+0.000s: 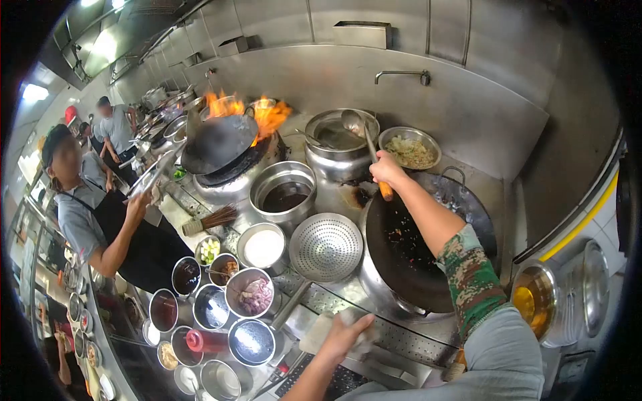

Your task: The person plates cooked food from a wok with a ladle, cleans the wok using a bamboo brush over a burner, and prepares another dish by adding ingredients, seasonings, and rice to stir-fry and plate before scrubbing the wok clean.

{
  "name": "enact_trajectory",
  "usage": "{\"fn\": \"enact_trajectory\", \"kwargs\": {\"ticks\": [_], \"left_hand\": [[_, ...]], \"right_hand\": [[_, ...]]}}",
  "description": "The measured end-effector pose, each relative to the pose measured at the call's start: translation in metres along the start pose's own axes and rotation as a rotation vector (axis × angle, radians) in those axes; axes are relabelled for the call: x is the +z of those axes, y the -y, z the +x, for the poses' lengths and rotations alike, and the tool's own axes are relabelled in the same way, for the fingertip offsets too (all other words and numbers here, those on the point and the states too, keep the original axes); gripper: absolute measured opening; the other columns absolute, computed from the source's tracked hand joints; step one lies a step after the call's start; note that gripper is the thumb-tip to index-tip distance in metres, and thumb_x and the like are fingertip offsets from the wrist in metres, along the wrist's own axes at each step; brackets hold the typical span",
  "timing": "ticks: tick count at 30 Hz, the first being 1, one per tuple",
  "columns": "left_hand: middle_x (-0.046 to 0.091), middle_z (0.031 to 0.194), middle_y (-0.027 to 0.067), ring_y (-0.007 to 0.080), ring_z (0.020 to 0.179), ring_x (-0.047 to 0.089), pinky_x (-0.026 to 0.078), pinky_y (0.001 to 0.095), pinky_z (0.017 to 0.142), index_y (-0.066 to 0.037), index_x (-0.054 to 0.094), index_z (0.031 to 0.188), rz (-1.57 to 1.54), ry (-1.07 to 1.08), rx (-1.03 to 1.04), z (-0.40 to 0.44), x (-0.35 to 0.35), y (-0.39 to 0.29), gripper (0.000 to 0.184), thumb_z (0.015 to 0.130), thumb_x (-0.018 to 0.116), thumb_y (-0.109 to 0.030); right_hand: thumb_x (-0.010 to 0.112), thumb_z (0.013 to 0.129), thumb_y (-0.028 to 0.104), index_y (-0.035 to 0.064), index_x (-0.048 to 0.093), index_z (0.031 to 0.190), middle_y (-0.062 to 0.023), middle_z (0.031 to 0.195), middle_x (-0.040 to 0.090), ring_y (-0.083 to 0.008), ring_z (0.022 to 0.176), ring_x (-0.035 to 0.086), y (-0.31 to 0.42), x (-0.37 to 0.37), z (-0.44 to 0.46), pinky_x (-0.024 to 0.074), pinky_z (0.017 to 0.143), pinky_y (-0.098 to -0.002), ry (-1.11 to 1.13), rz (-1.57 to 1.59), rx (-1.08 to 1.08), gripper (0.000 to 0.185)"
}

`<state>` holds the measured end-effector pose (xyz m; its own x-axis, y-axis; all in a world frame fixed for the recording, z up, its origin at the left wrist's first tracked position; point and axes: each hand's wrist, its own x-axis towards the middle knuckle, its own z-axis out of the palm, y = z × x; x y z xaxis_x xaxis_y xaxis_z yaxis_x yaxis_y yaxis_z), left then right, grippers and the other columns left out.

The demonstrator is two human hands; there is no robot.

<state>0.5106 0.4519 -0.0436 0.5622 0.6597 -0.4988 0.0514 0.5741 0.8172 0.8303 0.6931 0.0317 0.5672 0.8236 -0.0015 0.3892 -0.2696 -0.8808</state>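
My right hand [386,168] is closed around the wooden-ended handle of a ladle [369,142]. The ladle's bowl is over the rim of a steel pot of liquid [324,148], beside a metal bowl of what looks like fried rice [409,148]. Under my right forearm is a large dark wok [401,267] with small food scraps inside. Low in the middle, my left hand [342,337] grips a whitish cloth [317,333], its thumb sticking out. Close to that hand rests a perforated strainer [326,246], its handle pointing down and left.
Flames [271,119] rise around a co-worker's wok [219,144]; that person [100,214] stands at the left. Several ingredient pots, one of chopped onion [254,294], crowd the lower left near a red squeeze bottle [206,341]. A bowl of yellow liquid [528,304] stands right.
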Motion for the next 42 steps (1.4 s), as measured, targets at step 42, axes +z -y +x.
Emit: {"fn": "enact_trajectory", "kwargs": {"ticks": [42], "left_hand": [[0.058, 0.078, 0.0162, 0.0361, 0.078, 0.051, 0.041, 0.0455, 0.069, -0.002, 0.060, 0.074, 1.061, 0.088, 1.088, 0.012, 0.111, -0.021, 0.021, 0.080, 0.066, -0.021]], "right_hand": [[0.056, 0.083, 0.009, 0.0082, 0.038, 0.132, -0.0044, 0.067, 0.052, -0.0135, 0.047, 0.049, -0.041, -0.210, -0.390, 0.0423, 0.044, -0.0288, -0.206, -0.135, 0.205, 0.052]]}}
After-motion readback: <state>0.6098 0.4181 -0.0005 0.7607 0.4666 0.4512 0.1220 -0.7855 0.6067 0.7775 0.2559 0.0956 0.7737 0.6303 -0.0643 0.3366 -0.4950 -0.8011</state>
